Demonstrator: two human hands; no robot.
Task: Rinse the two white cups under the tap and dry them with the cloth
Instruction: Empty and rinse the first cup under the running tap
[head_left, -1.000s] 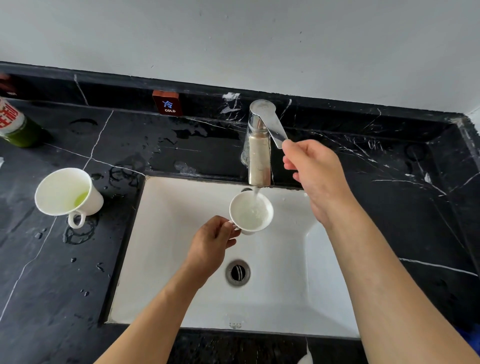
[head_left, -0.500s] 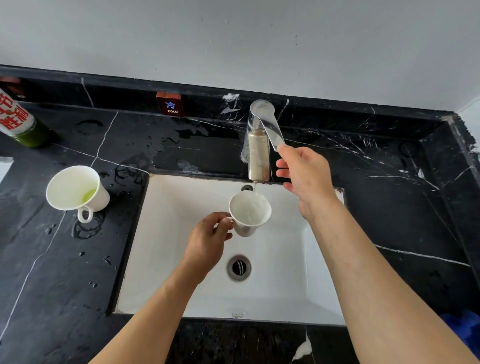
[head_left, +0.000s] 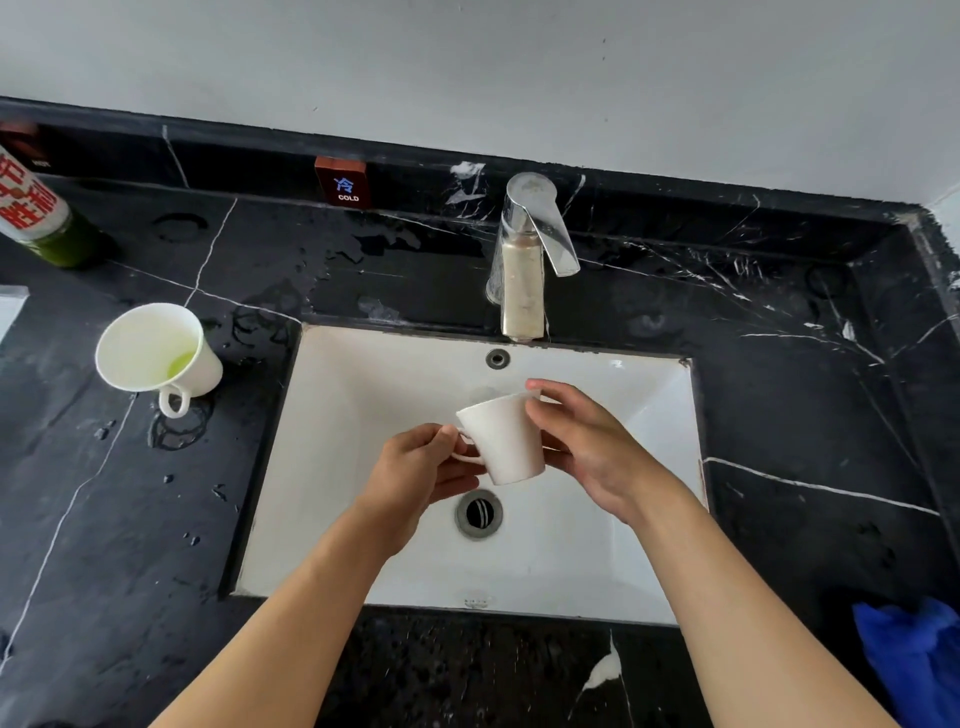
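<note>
While tilting over the white sink (head_left: 322, 519), being held between both hands: a white cup (head_left: 501, 441), mouth turned away toward the far right, base toward the near side, hanging just above and beyond the drain (head_left: 479, 513). Pinching the cup's handle from the left: the left hand (head_left: 415, 475), fingers curled in around the thin loop. Cupping the cup's right side: the right hand (head_left: 587, 447), thumb hooking over the rim, fingers curving loosely around the wall. Standing at the far edge of the sink, beyond the cup and apart from it: a chrome tap (head_left: 524, 260), lever angling down to the right, showing no visible stream. Sitting on the black marble counter (head_left: 130, 545) to the left of the sink, well apart from the hands: a second white cup (head_left: 156, 358), leaning on its side, mouth facing the viewer, holding a little green liquid, handle pointing near. Lying at the near right corner, partly cut off by the edge: a blue cloth (head_left: 914, 654). Standing at the far left: a green bottle with a red-lettered label (head_left: 36, 208). Sticking to the back ledge, left of the tap: a small red tag reading COLD (head_left: 342, 183). Dotting the counter around the left cup: water drops and ring marks.
</note>
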